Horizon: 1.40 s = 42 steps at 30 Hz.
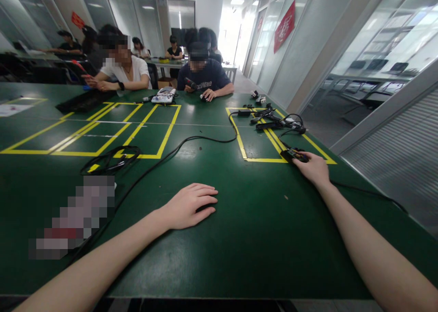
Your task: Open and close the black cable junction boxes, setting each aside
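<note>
Seen from the wearer's seat, the left hand (191,206) lies on the green table (246,243) near twelve o'clock, fingers loosely spread, holding nothing. At one o'clock the right hand (314,169) pinches a small black gadget (290,155) with wires; farther along that line lies a cable pile (270,119). A coiled cord (132,154) sits between ten and eleven.

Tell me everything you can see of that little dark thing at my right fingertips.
The little dark thing is long and low, mostly black, with small coloured bits toward its right end that may be wires or parts; they're too small to tell. It looks like plastic. It lies roughly sideways on the green table, by the yellow tape. Your right hand meets and partly hides its right end; how firm the grip is, I can't tell.
</note>
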Each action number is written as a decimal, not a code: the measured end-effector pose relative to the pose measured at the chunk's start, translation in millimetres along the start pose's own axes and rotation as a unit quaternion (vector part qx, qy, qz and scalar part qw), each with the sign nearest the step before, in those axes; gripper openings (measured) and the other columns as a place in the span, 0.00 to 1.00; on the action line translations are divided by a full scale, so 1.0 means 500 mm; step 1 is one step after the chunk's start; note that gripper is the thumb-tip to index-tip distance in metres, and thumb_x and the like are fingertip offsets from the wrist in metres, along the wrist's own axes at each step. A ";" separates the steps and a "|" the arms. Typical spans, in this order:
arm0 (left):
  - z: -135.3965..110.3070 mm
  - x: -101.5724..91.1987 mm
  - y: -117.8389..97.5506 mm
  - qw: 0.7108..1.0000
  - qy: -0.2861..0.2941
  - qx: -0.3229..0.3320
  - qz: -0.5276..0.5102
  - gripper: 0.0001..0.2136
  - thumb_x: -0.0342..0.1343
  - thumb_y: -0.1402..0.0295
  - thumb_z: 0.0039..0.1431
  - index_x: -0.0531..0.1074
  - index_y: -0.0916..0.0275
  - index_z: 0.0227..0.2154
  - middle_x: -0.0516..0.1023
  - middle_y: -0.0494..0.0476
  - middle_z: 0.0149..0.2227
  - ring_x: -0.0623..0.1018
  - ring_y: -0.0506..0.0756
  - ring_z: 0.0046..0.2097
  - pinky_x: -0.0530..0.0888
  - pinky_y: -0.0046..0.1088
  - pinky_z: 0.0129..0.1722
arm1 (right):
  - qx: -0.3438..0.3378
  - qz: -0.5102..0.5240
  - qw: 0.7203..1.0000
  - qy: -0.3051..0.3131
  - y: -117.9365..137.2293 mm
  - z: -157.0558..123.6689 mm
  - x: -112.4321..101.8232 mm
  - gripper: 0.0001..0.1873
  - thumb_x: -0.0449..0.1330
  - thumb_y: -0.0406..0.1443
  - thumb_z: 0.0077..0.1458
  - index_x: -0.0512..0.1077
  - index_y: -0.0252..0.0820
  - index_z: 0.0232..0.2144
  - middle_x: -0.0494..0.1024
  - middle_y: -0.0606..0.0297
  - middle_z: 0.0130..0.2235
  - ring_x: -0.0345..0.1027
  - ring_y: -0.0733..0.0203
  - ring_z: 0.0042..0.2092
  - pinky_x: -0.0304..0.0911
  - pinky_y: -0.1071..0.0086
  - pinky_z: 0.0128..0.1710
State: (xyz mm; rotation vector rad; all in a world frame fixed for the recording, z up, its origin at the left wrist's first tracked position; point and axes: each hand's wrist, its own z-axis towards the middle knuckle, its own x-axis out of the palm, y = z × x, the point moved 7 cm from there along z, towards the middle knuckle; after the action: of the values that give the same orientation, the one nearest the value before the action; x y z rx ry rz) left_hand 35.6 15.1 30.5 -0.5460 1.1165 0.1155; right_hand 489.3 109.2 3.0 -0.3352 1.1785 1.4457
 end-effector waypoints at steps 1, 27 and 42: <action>0.000 0.000 0.001 1.000 0.000 0.000 0.000 0.12 0.54 0.64 0.72 0.79 0.59 0.51 0.80 0.61 0.58 0.78 0.60 0.61 0.74 0.44 0.62 | 0.017 -0.001 1.000 0.006 0.010 -0.004 0.000 0.21 0.64 0.45 0.46 0.82 0.41 0.41 0.83 0.50 0.38 0.77 0.36 0.41 0.71 0.53 0.35; -0.001 -0.017 -0.007 0.999 -0.028 -0.019 0.008 0.24 0.64 0.50 0.60 0.73 0.61 0.50 0.81 0.57 0.37 0.80 0.58 0.39 0.74 0.35 0.43 | -0.410 0.352 0.769 0.341 0.529 -0.402 0.007 0.18 0.65 0.31 0.55 0.75 0.44 0.49 0.80 0.58 0.45 0.77 0.56 0.44 0.72 0.65 0.45; 0.004 -0.008 0.012 0.999 -0.019 -0.031 0.020 0.23 0.55 0.55 0.71 0.67 0.58 0.63 0.77 0.62 0.61 0.76 0.60 0.62 0.67 0.47 0.68 | -0.466 0.283 0.799 0.255 0.524 -0.382 0.002 0.15 0.66 0.37 0.61 0.74 0.43 0.50 0.79 0.53 0.50 0.75 0.51 0.49 0.73 0.58 0.50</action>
State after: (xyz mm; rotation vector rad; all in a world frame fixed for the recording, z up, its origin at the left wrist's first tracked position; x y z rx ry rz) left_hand 33.1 21.9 32.5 -0.5746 1.0893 0.1958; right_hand 183.1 8.2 36.6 -1.1904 0.9031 2.5456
